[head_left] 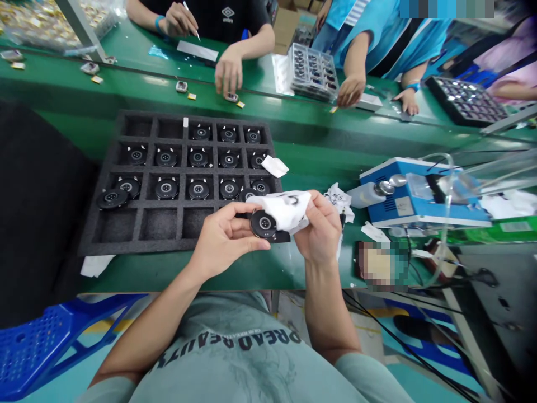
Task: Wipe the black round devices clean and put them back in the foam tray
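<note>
My left hand [229, 235] grips a round black watch case [264, 224] by its edge, its back with a ring of contacts turned up. In my right hand [321, 226] is a crumpled white wipe [289, 210] with dark smudges, pressed against the right side of the watch case. Below and behind both hands lies a black foam tray [159, 244] whose compartments hold several similar watch cases [166, 188]. One more watch case [112, 198] rests tilted over the tray's left wall. A folded white wipe [275, 166] lies on the tray's right edge.
To the right stand a blue machine [423, 215] with a clear tube and a white bottle [364, 195]. Used wipes [339, 201] lie beside it. Across the green conveyor bench [302, 134], co-workers handle small parts near a clear tray stack [314, 73]. A blue stool [46, 347] is at lower left.
</note>
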Demonstrator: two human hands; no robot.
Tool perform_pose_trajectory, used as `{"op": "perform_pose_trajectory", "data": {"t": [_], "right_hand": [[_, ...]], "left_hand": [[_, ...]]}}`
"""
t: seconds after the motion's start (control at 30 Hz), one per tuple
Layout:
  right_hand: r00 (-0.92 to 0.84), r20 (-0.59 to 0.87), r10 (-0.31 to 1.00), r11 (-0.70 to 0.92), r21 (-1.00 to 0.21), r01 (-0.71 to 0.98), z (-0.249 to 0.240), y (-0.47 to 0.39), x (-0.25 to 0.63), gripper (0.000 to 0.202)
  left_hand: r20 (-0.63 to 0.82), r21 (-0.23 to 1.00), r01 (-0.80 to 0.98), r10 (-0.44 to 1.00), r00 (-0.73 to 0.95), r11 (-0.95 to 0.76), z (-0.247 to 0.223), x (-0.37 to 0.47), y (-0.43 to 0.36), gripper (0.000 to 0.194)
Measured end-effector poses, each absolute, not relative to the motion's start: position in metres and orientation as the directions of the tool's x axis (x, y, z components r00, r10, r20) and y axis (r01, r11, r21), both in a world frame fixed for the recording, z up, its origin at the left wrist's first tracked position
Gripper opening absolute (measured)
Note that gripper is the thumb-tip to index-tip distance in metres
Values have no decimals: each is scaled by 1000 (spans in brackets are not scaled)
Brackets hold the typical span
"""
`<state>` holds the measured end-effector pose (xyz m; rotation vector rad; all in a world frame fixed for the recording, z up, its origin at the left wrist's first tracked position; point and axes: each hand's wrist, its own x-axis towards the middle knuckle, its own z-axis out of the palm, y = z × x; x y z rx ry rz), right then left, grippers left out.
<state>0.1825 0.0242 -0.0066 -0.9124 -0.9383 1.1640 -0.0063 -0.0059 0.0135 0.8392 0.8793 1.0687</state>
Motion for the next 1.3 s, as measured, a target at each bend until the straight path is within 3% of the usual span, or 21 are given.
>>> {"op": "perform_pose_trajectory", "data": {"t": [0.27,0.5,0.6,0.9,1.3], "right_hand": [[386,90,918,248,-890,-382,1,25,204,24],[470,185,863,335,-906,-259,9,13,178,18],[484,192,854,338,-912,-233,11,11,168,18],[457,78,886,273,-885,-378,11,17,176,24],[499,139,856,357,-856,-373,14,18,176,17]], "left_hand": [[-149,916,-340,966,209,215,15,-9,-7,64],[-150,934,-297,972,182,200,15,-9,-6,68],[-151,933,-302,974,167,196,15,-8,-7,69],[-141,940,-290,980,142,177,16,-8,-6,69],[-57,937,-329,982,179,114,7,-8,-6,63]]}}
